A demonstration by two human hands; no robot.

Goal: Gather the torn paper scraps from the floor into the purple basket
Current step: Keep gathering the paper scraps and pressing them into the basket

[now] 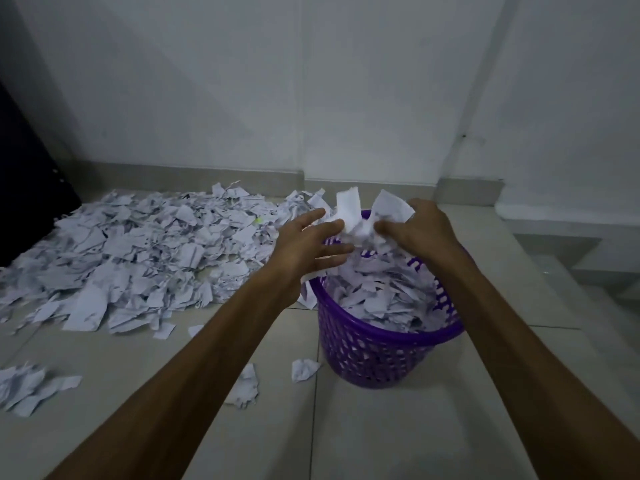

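Purple basket [377,344] upright on tiled floor, nearly full of scraps; large pile of torn paper scraps [138,258] just left

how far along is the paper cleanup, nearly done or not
Not nearly. Done: the purple basket is already heaped with scraps. In hand: the left hand and right hand hold a bunch of paper over it. Left: a big pile of scraps by the wall and strays on the tiles.
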